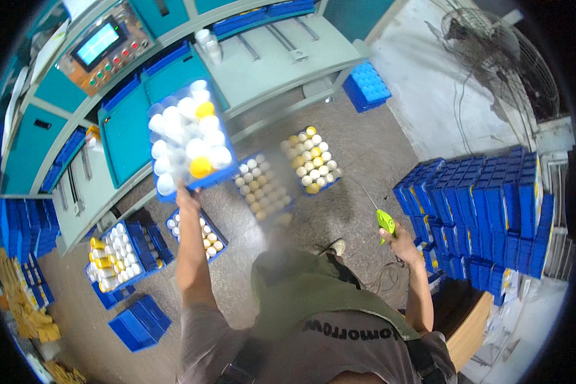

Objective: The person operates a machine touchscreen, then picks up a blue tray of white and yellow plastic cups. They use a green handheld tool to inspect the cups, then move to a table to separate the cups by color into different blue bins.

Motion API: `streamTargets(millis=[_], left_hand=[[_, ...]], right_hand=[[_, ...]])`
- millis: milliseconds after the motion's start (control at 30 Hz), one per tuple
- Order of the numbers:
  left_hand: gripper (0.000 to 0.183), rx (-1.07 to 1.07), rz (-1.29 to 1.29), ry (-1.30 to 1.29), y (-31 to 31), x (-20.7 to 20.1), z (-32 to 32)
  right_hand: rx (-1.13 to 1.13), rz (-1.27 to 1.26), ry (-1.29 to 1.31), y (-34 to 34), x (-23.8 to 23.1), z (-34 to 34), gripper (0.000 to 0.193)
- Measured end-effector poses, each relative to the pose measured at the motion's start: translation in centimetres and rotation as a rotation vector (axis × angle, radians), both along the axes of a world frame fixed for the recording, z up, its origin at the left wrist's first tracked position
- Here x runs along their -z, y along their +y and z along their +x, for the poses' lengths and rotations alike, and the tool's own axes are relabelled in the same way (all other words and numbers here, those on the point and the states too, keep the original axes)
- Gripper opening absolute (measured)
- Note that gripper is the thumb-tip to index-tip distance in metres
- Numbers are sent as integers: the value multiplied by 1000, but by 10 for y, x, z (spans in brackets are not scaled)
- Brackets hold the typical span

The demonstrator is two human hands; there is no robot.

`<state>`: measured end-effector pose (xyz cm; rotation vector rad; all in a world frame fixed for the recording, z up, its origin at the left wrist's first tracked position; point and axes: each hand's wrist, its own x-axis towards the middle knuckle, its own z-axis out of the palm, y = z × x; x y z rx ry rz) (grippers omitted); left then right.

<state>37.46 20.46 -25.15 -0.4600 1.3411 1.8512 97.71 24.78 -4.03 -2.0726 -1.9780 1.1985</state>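
Note:
My left hand [187,197] is closed on the near edge of a blue crate [226,175], held up in front of the bench and tilted toward me. Rows of round white containers [187,107] fill it, with a few yellow ones among them. On the right, my right hand [400,243] is wrapped round a bright green air blow gun [385,221]. Its thin nozzle points up and left, toward a crate of white and yellow containers [316,153] on the floor. Beside that crate, another filled one [262,185] looks hazy.
A long workbench [281,61] with a control panel [102,48] runs across the back. Tall stacks of blue crates [480,211] stand at right, below a large fan [499,61]. More crates lie at left, including an upturned-looking blue one [141,323]. A coiled hose [383,276] trails near my right arm.

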Motion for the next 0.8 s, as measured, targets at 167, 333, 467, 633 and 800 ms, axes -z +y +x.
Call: streamTargets(millis=[167, 333, 467, 633, 800], left_hand=[[76, 174, 267, -93, 118, -14, -34], [36, 687, -121, 458, 170, 46, 93], [31, 1409, 282, 92, 127, 118, 244], [31, 1744, -362, 294, 75, 153, 407], [21, 2267, -538, 349, 81, 159, 524]], right_hand=[[241, 41, -63, -29, 0, 20, 45], [308, 476, 11, -63, 7, 40, 45], [247, 449, -302, -98, 8, 82, 50], [335, 495, -319, -151, -26, 162, 53], [244, 405, 157, -205, -93, 204, 53]])
